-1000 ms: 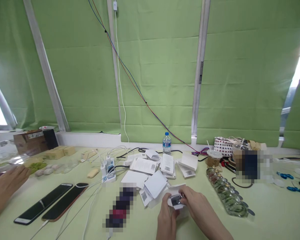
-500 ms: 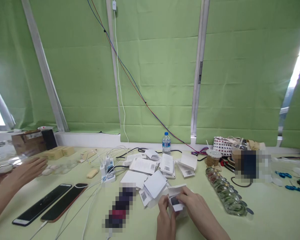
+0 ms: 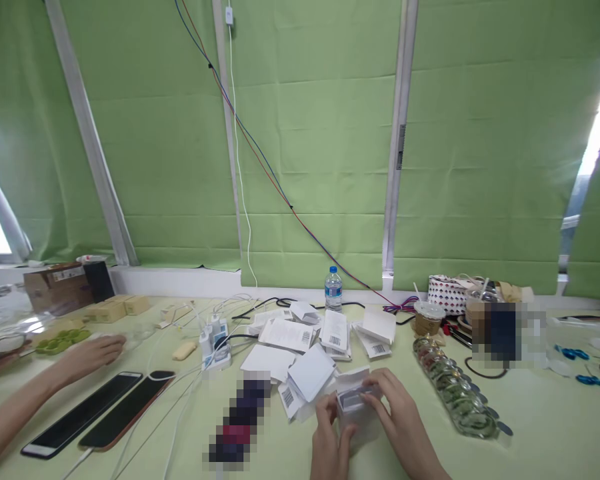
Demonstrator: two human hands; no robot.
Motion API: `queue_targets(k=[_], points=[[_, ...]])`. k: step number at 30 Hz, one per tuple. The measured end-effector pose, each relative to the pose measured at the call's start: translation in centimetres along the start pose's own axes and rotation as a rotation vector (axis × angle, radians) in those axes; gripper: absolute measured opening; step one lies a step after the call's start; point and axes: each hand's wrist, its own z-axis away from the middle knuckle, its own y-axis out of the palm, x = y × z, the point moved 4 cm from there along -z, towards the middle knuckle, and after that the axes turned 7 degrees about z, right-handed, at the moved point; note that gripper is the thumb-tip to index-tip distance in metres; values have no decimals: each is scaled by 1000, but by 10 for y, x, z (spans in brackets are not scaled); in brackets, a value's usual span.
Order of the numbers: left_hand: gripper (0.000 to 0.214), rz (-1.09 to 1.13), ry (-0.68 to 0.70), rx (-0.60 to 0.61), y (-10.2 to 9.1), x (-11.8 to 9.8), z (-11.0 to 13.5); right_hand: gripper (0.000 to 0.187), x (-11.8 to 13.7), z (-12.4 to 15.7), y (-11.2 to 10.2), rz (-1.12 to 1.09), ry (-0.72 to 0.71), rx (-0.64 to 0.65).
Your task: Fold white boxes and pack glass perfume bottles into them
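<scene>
So, small white box (image 3: 356,421): it was at the near middle of the pale green table (image 3: 535,433), mouth facing up, back flap raised; whether its base touched the surface could not be told.
Left hand (image 3: 331,433): fingers and thumb were closed on the box's left and near sides.
Right hand (image 3: 399,408): thumb and fingertips were gripping the box's right edge, by the mouth.
White cartons (image 3: 287,333): they lay heaped just beyond the box, some showing barcodes.
Water bottle (image 3: 333,291): it stood upright behind that heap.
Two smartphones (image 3: 129,410): they lay side by side, well to the left.
Co-worker's hand (image 3: 91,353): it was beyond the phones, near a green tray (image 3: 63,341).
</scene>
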Motion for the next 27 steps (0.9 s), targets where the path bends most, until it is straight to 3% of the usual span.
queue_targets(k=[4,12,15,20,27], points=[[39,-31,11,27,-4,7,1,14,-18,-7,11,-42,124,-115],[32,-223,198,73,-3,10,5,43,-64,-3,33,-167,264,-247],[34,-284,267,55,-2,13,7,44,-58,2,32,-271,302,-330],[31,-340,312,86,-4,17,5,36,-26,11,22,-214,257,-508],[30,-262,286,135,-5,21,-4,24,-26,5,18,-271,135,-291]])
